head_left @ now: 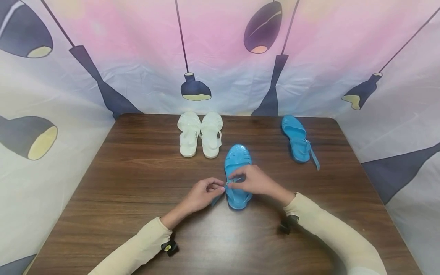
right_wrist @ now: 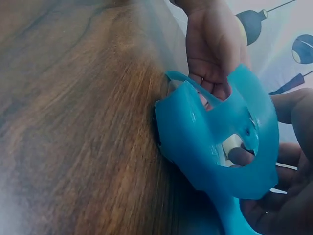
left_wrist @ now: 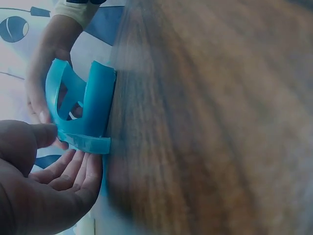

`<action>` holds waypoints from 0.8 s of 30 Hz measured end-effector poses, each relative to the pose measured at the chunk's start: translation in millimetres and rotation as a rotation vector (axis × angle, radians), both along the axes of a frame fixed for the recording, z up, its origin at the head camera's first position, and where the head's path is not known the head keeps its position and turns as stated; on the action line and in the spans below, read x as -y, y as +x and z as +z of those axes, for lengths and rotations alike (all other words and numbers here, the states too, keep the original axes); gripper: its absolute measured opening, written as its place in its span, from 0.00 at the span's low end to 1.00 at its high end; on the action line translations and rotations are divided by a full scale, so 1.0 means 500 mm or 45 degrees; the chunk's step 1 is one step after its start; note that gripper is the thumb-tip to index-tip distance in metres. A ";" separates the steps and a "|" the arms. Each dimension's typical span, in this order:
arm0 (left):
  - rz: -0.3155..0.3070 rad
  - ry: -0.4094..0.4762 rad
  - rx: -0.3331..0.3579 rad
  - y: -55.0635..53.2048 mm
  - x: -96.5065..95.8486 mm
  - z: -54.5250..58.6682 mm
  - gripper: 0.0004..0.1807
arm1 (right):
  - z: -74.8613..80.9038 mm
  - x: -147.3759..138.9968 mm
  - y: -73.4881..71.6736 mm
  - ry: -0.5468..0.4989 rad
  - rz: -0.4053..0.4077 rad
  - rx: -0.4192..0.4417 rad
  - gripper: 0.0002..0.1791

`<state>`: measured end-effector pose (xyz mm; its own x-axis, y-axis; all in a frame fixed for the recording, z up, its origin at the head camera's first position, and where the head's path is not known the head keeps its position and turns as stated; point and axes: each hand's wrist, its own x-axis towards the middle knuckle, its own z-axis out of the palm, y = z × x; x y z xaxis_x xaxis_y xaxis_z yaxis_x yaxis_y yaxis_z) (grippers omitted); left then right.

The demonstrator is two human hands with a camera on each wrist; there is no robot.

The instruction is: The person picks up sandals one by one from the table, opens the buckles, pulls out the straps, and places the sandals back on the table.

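Note:
A blue jelly sandal [head_left: 238, 156] lies on the table at the middle, toe pointing to the back. At its left side my left hand [head_left: 203, 194] pinches the ankle strap [left_wrist: 88, 143], whose loose end hangs past the fingers. My right hand [head_left: 252, 180] reaches over the sandal from the right, thumb and forefinger pinching the strap near the buckle. From the right wrist view, the heel part [right_wrist: 190, 137] stands up close to the camera, with right fingertips [right_wrist: 240, 156] behind the strap opening. The buckle itself is mostly hidden by fingers.
Two white sandals [head_left: 189, 143] stand side by side at the back of the wooden table [head_left: 137, 191]. Another blue sandal [head_left: 294, 128] is at the back right, its strap [head_left: 314, 158] hanging loose. A lamp-printed cloth [head_left: 144, 46] encloses the table's back and sides.

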<state>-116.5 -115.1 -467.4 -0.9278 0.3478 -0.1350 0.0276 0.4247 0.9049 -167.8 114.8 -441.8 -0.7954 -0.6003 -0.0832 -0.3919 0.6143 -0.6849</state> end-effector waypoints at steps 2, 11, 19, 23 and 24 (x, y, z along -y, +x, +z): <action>-0.008 -0.012 -0.009 -0.001 -0.001 0.001 0.13 | 0.003 0.000 0.000 0.003 0.020 0.006 0.16; -0.035 -0.085 -0.002 -0.011 -0.003 0.009 0.07 | -0.012 -0.011 -0.006 -0.044 0.081 0.026 0.14; -0.014 -0.049 0.078 -0.020 -0.013 0.012 0.05 | -0.026 -0.012 -0.011 -0.078 0.097 -0.014 0.13; 0.008 -0.074 0.057 -0.025 -0.020 0.016 0.06 | -0.031 -0.013 -0.013 -0.075 0.098 -0.005 0.13; 0.004 -0.085 0.043 -0.026 -0.022 0.017 0.06 | -0.033 -0.013 -0.014 -0.076 0.097 -0.005 0.13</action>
<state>-129.4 -104.2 -458.9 -0.9235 0.3338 -0.1892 -0.0042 0.4843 0.8749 -174.6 121.5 -458.1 -0.7476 -0.6628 -0.0425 -0.4388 0.5410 -0.7175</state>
